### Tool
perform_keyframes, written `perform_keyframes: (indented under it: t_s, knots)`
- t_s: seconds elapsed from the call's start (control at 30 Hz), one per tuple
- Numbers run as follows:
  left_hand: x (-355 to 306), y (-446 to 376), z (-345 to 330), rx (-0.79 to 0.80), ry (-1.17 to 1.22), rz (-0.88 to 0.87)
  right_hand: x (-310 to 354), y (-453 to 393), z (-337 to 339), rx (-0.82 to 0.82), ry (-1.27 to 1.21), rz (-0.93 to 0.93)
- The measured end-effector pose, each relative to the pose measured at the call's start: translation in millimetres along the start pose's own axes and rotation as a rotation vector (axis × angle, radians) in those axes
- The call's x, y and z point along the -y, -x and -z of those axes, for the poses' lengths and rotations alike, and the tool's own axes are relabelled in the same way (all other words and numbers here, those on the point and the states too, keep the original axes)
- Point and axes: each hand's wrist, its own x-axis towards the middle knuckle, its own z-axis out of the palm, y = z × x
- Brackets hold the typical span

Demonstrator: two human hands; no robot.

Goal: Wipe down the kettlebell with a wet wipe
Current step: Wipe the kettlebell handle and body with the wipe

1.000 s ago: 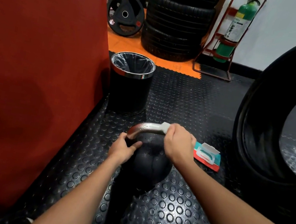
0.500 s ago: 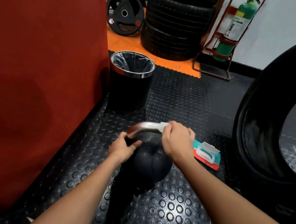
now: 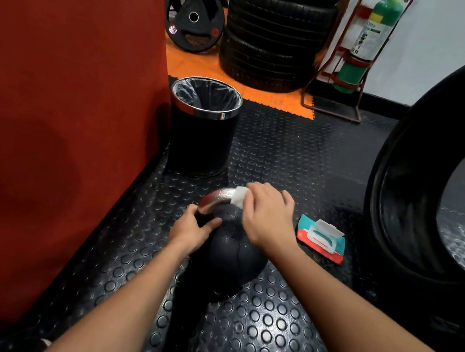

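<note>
A red padded block (image 3: pixel 51 117) filled the left side, standing on the black studded rubber floor (image 3: pixel 261 332). Just right of its edge stood a black waste bin (image 3: pixel 201 146) with a chrome rim and a plastic liner. Behind it, on orange floor tiles (image 3: pixel 199 67), a black weight plate (image 3: pixel 194 17) leaned upright beside a stack of tyres (image 3: pixel 278 31).

The black kettlebell (image 3: pixel 231 254) sat on the floor in front of the bin, near the middle of the view, its chrome handle (image 3: pixel 215 200) arching up on the far side. The left hand (image 3: pixel 190 230) rested against the kettlebell's left shoulder at the foot of the handle, thumb laid across the top of the ball and the fingers curled round the near leg of the handle. The right hand (image 3: pixel 267 215) came in over the top, its fingers bent and close together, pinching a white wet wipe (image 3: pixel 239 196) against the right part of the handle; the fingertips themselves were hidden behind the knuckles.

Right of the kettlebell, apart from it, a teal and red pack of wet wipes (image 3: pixel 321 238) lay flat on the floor with its white flip lid raised. Further back, a green fire extinguisher (image 3: pixel 365 41) stood in a red stand (image 3: pixel 326 78) against the white wall. A large black tyre (image 3: pixel 412 186) stood upright at the right edge.
</note>
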Motion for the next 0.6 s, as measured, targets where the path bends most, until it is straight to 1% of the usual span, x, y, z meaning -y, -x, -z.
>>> perform_keyframes:
  t_s: [0.07, 0.13, 0.2, 0.33, 0.4, 0.47, 0.6]
  knots:
    - [0.5, -0.1, -0.8, -0.006, 0.001, 0.002, 0.6, 4.8, -3.1, 0.005, 0.018, 0.105]
    - [0.4, 0.8, -0.9, -0.005, 0.007, 0.005, -4.6, 6.8, -1.2, -0.014, -0.027, 0.105]
    - [0.1, 1.3, -0.6, 0.001, 0.021, 0.005, -9.7, 6.8, 2.2, -0.047, -0.084, 0.043]
    - [-1.0, 1.6, 0.1, 0.003, 0.035, 0.005, -10.0, 1.5, 0.8, -0.116, -0.105, -0.154]
    - [-0.9, 1.3, 0.0, 0.001, 0.035, 0.003, -7.6, -0.9, -2.1, -0.127, -0.09, -0.179]
    - [-0.1, 1.8, -0.1, -0.003, 0.041, 0.001, -6.0, -2.3, -2.4, -0.124, -0.075, -0.161]
    - [0.7, 3.0, -0.3, -0.001, 0.035, -0.001, -4.9, -0.3, 1.8, -0.1, -0.093, -0.065]
